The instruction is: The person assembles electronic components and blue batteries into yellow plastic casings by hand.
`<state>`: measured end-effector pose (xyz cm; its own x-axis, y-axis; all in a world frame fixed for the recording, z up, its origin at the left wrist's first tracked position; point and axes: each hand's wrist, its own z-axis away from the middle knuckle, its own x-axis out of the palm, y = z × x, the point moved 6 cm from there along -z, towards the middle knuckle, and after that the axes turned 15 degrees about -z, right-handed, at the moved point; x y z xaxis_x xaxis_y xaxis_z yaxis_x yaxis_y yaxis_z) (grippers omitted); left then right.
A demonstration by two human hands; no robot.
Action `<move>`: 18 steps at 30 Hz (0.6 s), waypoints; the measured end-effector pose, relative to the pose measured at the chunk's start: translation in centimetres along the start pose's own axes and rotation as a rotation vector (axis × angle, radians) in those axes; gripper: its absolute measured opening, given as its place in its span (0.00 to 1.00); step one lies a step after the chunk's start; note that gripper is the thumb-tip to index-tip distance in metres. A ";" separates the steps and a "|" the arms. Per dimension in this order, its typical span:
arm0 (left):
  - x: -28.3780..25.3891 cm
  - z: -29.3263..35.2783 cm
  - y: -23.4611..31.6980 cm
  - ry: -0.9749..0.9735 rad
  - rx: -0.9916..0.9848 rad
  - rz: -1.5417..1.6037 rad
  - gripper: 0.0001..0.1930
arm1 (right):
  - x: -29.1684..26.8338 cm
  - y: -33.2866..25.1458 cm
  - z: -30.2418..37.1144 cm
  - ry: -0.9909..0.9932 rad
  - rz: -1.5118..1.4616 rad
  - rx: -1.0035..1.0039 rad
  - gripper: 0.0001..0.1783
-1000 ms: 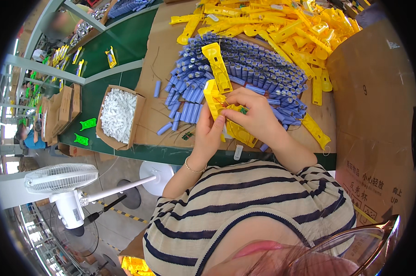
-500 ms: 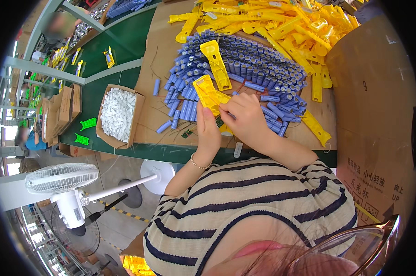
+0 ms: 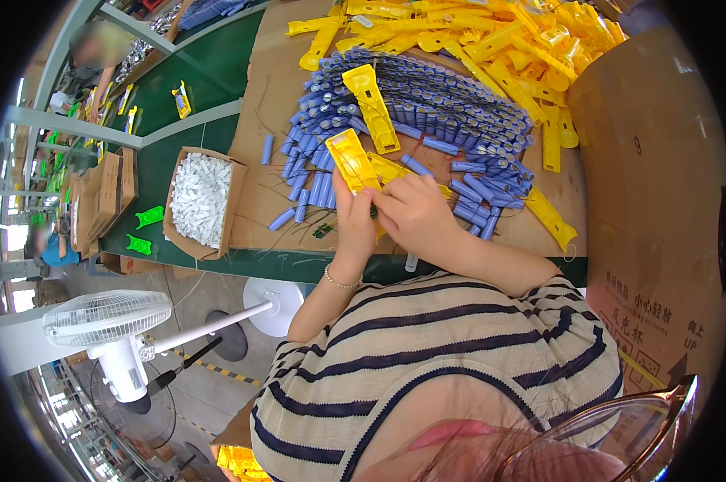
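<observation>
My left hand (image 3: 353, 229) grips a long yellow plastic casing (image 3: 348, 154), tilted with its hollow side up. The fingers of my right hand (image 3: 419, 213) are pinched at the casing's lower end, close to my left thumb; anything small between the fingertips is hidden. Behind my right hand shows another yellow casing (image 3: 388, 167), partly covered. One more yellow casing (image 3: 371, 108) lies across the blue cylindrical battery cells (image 3: 451, 108), which are stacked in rows with thin dark wires. A small green circuit board (image 3: 323, 230) lies beside my left wrist.
Yellow casings form a heap (image 3: 556, 40) at the far right. To the left stands a cardboard box (image 3: 233, 201) of small white parts, with two green plastic pieces (image 3: 149, 216) next to it. A tall carton (image 3: 660, 177) walls the right side. A white fan (image 3: 110, 313) stands lower left.
The casing in my left hand has turned more upright and shifted slightly left. My right hand has moved left and down, from across the casing to its lower end.
</observation>
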<state>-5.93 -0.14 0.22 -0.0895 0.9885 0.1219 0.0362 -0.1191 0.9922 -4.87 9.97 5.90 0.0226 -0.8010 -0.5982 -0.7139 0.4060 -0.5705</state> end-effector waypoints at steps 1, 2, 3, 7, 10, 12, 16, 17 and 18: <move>-0.2 0.0 -0.3 -0.006 -0.030 -0.008 0.29 | 0.2 0.0 0.0 -0.039 -0.010 0.006 0.08; -0.4 -0.1 -0.6 -0.013 -0.060 -0.015 0.29 | 0.4 0.0 0.1 -0.079 -0.020 0.012 0.08; -0.8 -0.1 -0.8 -0.015 -0.060 -0.013 0.29 | 0.3 0.3 0.1 -0.079 -0.017 0.013 0.08; -1.7 0.6 -2.4 -0.108 -0.154 0.009 0.25 | -0.3 4.1 -0.3 -0.269 -0.224 0.133 0.08; -2.1 1.0 -3.2 -0.101 -0.222 0.092 0.22 | -2.1 9.2 -0.8 -0.156 -0.008 0.378 0.07; -2.1 1.0 -3.2 -0.077 -0.225 0.088 0.21 | -1.7 12.3 -0.5 -0.252 0.173 0.465 0.07; -1.5 1.1 -2.6 -0.099 -0.200 0.072 0.20 | -0.8 13.8 0.3 -0.352 0.424 0.577 0.09; -1.4 1.1 -2.5 -0.097 -0.194 0.069 0.20 | -1.0 13.8 0.2 -0.351 0.426 0.576 0.09; -1.5 1.1 -2.4 -0.093 -0.192 0.069 0.20 | -0.9 13.9 0.1 -0.390 0.419 0.602 0.08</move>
<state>-4.74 -1.18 -2.39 -0.0006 0.9807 0.1956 -0.1522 -0.1934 0.9692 -14.69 16.33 -1.57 0.1580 -0.3660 -0.9171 -0.2227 0.8916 -0.3942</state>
